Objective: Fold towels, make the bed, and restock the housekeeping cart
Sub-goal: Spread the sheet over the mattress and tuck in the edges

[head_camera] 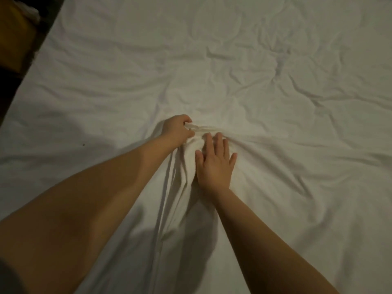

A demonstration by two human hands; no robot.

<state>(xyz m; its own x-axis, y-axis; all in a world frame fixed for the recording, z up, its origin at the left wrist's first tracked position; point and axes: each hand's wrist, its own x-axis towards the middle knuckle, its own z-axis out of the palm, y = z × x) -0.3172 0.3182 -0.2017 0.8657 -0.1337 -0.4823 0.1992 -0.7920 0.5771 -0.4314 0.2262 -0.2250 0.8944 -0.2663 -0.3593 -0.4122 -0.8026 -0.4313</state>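
Dim light shows dark floor (8, 88) and a mustard-yellow object (10, 35).

The sheet (265, 66) is white cloth, matt and finely creased all over. In the gathered ridge (188, 160) the same cloth lies in thicker, smoother folds. The yellow surface (10, 35) at far left looks matt; its material is unclear.

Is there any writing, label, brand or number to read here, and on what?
None to read. The white sheet is plain, no tag or print showing.
The left hand gripping it and the right hand flat on it carry nothing written.
The yellow thing at upper left is too dim to tell.
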